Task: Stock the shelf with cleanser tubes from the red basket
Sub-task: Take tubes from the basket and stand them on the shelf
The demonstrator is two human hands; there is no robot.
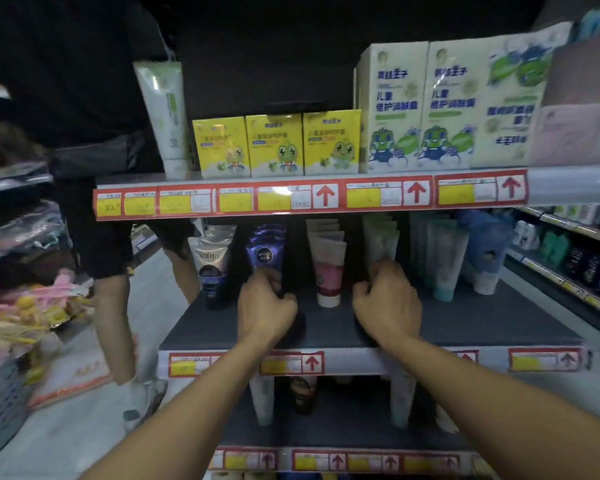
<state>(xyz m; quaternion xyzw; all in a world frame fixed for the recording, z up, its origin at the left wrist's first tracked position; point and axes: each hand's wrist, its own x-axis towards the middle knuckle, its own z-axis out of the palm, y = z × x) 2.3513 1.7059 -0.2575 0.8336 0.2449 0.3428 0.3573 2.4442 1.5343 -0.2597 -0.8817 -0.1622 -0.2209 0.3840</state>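
Now both your hands reach the middle shelf [465, 323]: left hand [267, 306] fingers curled on the purple tubes [265, 252], right hand [387, 303] fingers curled, contents unclear, right of the pink tube [328, 268]. Seat tubes upright, labels forward.

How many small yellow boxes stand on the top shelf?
3, side by side: left, middle, right. More may be hidden behind them.

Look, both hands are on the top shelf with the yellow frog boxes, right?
Not the top shelf. In the head view the left hand and right hand are on the middle shelf, among the tubes. The yellow frog boxes sit above.
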